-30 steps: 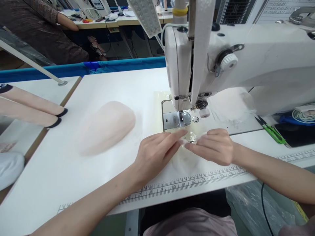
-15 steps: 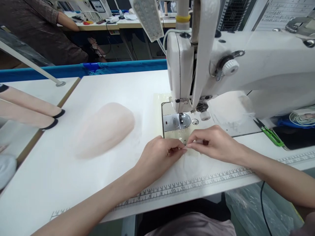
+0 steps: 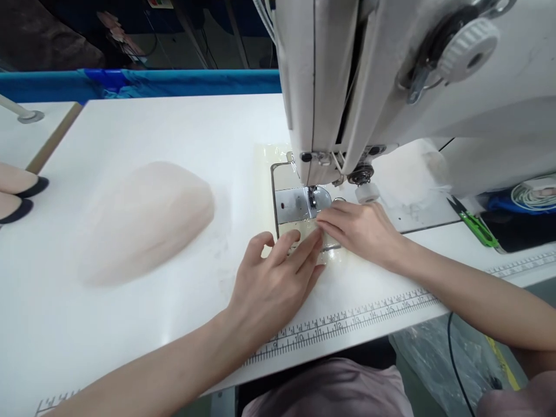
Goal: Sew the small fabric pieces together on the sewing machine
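Now the left hand (image 3: pixel 271 284) has loosened its pinch, fingers apart; the right hand (image 3: pixel 365 233) sits closer to the presser foot (image 3: pixel 311 197), its grip impossible to tell.

And here's the sewing machine (image 3: pixel 299 87), smooth, glossy, white-painted; under its head, a polished metal needle plate (image 3: pixel 295 205)! Left of the machine, sheer matt fabric (image 3: pixel 152 214), perhaps mesh, on a smooth, glossy white surface (image 3: pixel 237 136).
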Action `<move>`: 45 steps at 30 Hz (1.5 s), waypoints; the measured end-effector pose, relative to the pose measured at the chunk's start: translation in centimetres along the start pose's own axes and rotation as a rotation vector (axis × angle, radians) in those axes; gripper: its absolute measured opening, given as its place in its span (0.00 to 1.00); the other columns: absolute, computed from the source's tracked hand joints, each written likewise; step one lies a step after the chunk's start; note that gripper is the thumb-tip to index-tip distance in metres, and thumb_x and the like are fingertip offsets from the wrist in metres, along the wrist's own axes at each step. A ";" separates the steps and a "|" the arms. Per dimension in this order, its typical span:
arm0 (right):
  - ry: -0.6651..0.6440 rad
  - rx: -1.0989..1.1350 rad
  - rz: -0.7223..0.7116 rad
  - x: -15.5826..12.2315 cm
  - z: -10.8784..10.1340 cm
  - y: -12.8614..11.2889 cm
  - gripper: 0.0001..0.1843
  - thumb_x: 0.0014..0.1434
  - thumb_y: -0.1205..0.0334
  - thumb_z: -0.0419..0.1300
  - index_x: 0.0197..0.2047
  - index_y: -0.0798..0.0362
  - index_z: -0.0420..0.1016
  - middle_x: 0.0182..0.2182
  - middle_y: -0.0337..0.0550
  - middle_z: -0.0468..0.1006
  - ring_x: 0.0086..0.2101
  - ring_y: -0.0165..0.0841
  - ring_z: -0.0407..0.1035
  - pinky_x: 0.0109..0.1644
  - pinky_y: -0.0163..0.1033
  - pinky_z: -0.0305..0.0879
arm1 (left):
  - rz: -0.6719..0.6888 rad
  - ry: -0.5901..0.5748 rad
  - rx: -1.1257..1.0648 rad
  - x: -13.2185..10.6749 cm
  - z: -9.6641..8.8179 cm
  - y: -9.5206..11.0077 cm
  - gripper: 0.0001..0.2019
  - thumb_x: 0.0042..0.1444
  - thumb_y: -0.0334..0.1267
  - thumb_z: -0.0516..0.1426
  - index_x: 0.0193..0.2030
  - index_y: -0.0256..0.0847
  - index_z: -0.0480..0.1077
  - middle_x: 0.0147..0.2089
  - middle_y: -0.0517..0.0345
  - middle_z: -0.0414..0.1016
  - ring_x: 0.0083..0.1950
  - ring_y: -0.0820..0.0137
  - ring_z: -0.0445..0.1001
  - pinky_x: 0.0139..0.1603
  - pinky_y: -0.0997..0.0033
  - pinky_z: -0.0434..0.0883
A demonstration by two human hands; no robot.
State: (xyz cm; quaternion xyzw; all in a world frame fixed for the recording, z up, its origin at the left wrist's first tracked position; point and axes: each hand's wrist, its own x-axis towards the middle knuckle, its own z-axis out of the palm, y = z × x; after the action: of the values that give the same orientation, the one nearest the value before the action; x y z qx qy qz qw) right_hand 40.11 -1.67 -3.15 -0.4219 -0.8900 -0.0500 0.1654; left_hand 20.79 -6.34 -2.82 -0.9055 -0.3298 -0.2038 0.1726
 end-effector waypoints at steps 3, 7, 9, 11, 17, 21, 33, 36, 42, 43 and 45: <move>0.153 -0.236 -0.114 -0.5 -0.3 0.2 0.14 0.61 0.76 0.51 0.34 0.54 0.76 0.33 0.37 0.80 0.18 0.22 0.57 0.20 0.35 0.44 | -0.041 -0.043 -0.030 0.0 -0.1 0.1 0.11 0.63 0.34 0.55 0.51 0.38 0.73 0.55 0.55 0.77 0.50 0.61 0.75 0.43 0.57 0.62; 0.304 -0.258 -0.224 -1.1 -0.8 0.0 0.12 0.63 0.73 0.53 0.39 0.53 0.77 0.40 0.34 0.82 0.28 0.24 0.68 0.26 0.34 0.55 | -0.080 -0.048 -0.054 0.3 0.2 -0.3 0.11 0.64 0.35 0.55 0.51 0.38 0.74 0.54 0.57 0.77 0.54 0.62 0.74 0.44 0.57 0.61; 0.232 -0.256 -0.169 -1.1 -0.7 -0.2 0.10 0.65 0.68 0.54 0.42 0.54 0.78 0.39 0.37 0.82 0.35 0.29 0.70 0.30 0.37 0.57 | -0.091 -0.059 -0.052 0.5 0.4 -0.5 0.11 0.65 0.35 0.54 0.51 0.39 0.73 0.55 0.58 0.77 0.55 0.62 0.74 0.45 0.56 0.61; 0.132 -0.273 -0.099 -1.0 -0.6 -0.3 0.12 0.67 0.62 0.54 0.45 0.56 0.77 0.41 0.42 0.81 0.39 0.33 0.70 0.32 0.40 0.56 | -0.102 -0.084 -0.040 0.5 0.6 -0.5 0.12 0.66 0.36 0.53 0.53 0.38 0.72 0.56 0.58 0.75 0.57 0.61 0.73 0.46 0.56 0.61; 0.016 -0.278 -0.008 -0.8 -0.4 0.1 0.17 0.69 0.58 0.51 0.53 0.55 0.75 0.48 0.47 0.78 0.44 0.38 0.69 0.41 0.43 0.56 | -0.115 -0.131 0.005 0.5 0.5 -0.4 0.16 0.67 0.40 0.52 0.57 0.36 0.69 0.58 0.52 0.74 0.59 0.59 0.71 0.47 0.55 0.61; -0.022 -0.284 0.006 -0.6 -0.2 0.4 0.20 0.71 0.56 0.47 0.56 0.54 0.73 0.53 0.49 0.75 0.48 0.40 0.67 0.49 0.46 0.55 | -0.121 -0.136 0.009 0.7 0.7 -0.5 0.17 0.67 0.41 0.52 0.58 0.36 0.69 0.58 0.50 0.74 0.60 0.58 0.70 0.49 0.54 0.60; -0.027 -0.276 0.019 -0.6 0.2 0.6 0.21 0.71 0.57 0.45 0.57 0.54 0.72 0.55 0.50 0.74 0.53 0.41 0.65 0.55 0.48 0.53 | -0.140 -0.126 0.004 0.8 1.2 -0.6 0.17 0.68 0.40 0.50 0.58 0.37 0.68 0.58 0.49 0.74 0.61 0.59 0.69 0.51 0.54 0.60; -0.045 -0.266 0.018 -0.6 0.1 0.7 0.21 0.71 0.57 0.44 0.57 0.54 0.72 0.56 0.50 0.73 0.54 0.40 0.64 0.56 0.48 0.52 | -0.135 -0.113 0.010 0.7 1.3 -0.6 0.17 0.67 0.41 0.51 0.58 0.37 0.68 0.58 0.47 0.74 0.61 0.58 0.69 0.51 0.54 0.60; -0.055 -0.261 0.019 -0.5 0.0 0.9 0.21 0.71 0.57 0.44 0.57 0.53 0.72 0.58 0.50 0.71 0.54 0.40 0.64 0.58 0.49 0.52 | -0.136 -0.118 0.019 1.0 1.3 -0.6 0.17 0.68 0.41 0.51 0.58 0.37 0.68 0.58 0.47 0.74 0.62 0.57 0.69 0.51 0.53 0.61; -0.053 -0.261 0.019 -0.5 0.0 0.9 0.21 0.71 0.57 0.43 0.57 0.53 0.72 0.58 0.50 0.71 0.54 0.40 0.64 0.58 0.49 0.51 | -0.138 -0.121 0.020 1.0 1.3 -0.6 0.17 0.68 0.41 0.50 0.58 0.37 0.68 0.58 0.47 0.74 0.62 0.57 0.69 0.51 0.53 0.61; -0.052 -0.264 0.021 -0.5 -0.1 0.9 0.21 0.71 0.58 0.43 0.58 0.53 0.71 0.58 0.51 0.71 0.54 0.40 0.65 0.59 0.49 0.51 | -0.142 -0.128 0.018 1.0 1.3 -0.6 0.17 0.68 0.41 0.50 0.58 0.37 0.68 0.58 0.47 0.74 0.62 0.58 0.68 0.51 0.53 0.61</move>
State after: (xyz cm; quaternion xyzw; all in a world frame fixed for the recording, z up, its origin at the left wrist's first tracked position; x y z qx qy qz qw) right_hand 41.12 -1.52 -3.32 -0.4503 -0.8753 -0.1539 0.0858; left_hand 21.44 -4.80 -3.35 -0.8895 -0.4052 -0.1545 0.1444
